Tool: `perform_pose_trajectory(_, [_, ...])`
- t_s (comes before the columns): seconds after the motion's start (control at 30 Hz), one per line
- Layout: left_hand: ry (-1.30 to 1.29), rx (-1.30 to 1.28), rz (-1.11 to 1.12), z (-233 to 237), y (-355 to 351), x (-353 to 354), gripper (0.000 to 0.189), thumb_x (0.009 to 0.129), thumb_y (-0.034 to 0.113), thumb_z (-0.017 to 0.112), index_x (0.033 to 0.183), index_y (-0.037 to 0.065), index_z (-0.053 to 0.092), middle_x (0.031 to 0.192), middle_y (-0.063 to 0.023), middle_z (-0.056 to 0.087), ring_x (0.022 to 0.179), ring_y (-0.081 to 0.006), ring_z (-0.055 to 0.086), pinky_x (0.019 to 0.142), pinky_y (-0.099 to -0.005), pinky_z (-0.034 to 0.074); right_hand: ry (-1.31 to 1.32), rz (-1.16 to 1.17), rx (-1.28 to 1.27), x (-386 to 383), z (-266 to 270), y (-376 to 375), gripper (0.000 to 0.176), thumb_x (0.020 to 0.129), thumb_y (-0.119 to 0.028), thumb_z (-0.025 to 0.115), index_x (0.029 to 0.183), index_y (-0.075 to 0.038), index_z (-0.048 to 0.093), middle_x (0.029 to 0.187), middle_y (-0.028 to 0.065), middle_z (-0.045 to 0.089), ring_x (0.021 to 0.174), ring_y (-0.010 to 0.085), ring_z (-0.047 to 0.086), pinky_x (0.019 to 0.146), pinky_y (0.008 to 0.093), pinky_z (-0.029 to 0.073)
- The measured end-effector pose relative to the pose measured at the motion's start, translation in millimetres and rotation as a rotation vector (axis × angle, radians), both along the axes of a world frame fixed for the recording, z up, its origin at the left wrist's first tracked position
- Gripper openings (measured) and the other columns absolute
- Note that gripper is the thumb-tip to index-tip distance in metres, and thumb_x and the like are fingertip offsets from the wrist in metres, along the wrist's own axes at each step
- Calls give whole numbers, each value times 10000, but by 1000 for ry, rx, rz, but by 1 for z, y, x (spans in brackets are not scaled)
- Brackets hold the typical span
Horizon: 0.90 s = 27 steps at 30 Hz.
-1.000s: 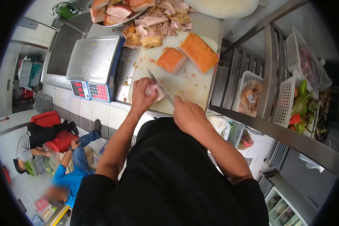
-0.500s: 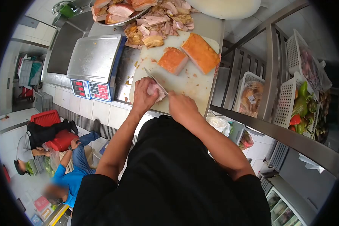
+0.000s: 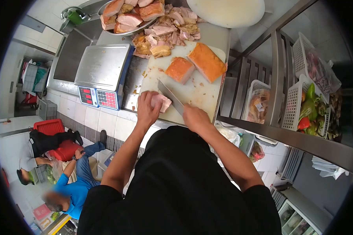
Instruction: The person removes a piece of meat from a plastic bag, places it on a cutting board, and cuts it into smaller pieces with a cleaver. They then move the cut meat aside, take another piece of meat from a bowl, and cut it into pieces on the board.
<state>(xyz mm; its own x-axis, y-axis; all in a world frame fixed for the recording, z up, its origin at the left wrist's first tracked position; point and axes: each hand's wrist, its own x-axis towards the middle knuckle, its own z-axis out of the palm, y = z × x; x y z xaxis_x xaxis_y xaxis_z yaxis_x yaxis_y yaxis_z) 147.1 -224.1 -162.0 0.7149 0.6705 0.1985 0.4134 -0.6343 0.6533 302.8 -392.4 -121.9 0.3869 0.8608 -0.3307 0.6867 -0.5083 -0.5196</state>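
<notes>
Near the front edge of the cutting board (image 3: 200,96), my left hand (image 3: 148,109) is closed on a chunk of pale pink meat (image 3: 164,102). My right hand (image 3: 197,117) grips a knife (image 3: 170,95) by its handle, which my fingers hide. The blade points to the far left, just right of the meat, with a slight gap between them. Farther back on the board lie two blocks of cooked pork, a smaller one (image 3: 180,69) and a larger one (image 3: 208,62), both with orange-brown skin.
Cut meat pieces (image 3: 172,29) are heaped behind the board, beside a metal bowl (image 3: 125,33) of meat chunks. A digital scale (image 3: 102,70) stands to the left, next to a sink (image 3: 72,58). At right, a metal rack (image 3: 278,78) holds baskets. Two people (image 3: 76,196) are at lower left.
The knife and my right hand have shifted to the right, away from the meat, and more of the blade shows. My left hand stays on the meat. The camera view has moved slightly.
</notes>
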Motion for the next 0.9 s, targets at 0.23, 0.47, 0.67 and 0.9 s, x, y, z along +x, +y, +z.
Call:
perform_pose_trajectory(0.23, [197,69,-187,34,6,-8,685,737,313,862,1311,63,585,1222,-193,608,1147,-390,599,1010,-442,488,-2,-369,139,11,27,-42,308,1011,-277,551,1158,-11,598,840,268,708,817,457,709,742,580,536])
perform_pose_trajectory(0.47, [102,-182,120,66,75,-3,650,782,502,823,1212,38,672,1097,-191,733,1005,-327,721,880,-397,556,122,-569,382,16,6,-100,359,971,-288,622,1130,34,617,859,271,715,817,473,706,726,510,551])
perform_pose_trajectory(0.67, [97,-514,449,79,246,-44,588,809,498,775,1030,-46,744,905,-199,755,825,-260,751,751,-377,573,255,-652,234,14,-36,-142,299,971,-209,601,1134,41,598,751,143,659,462,183,609,437,354,489])
perform_pose_trajectory(0.9, [-108,34,134,62,122,21,297,832,114,721,1128,87,727,1111,-149,705,1106,-331,644,943,-438,516,24,-510,102,17,-55,-139,323,975,-230,597,1163,33,602,763,198,688,517,272,671,535,399,548])
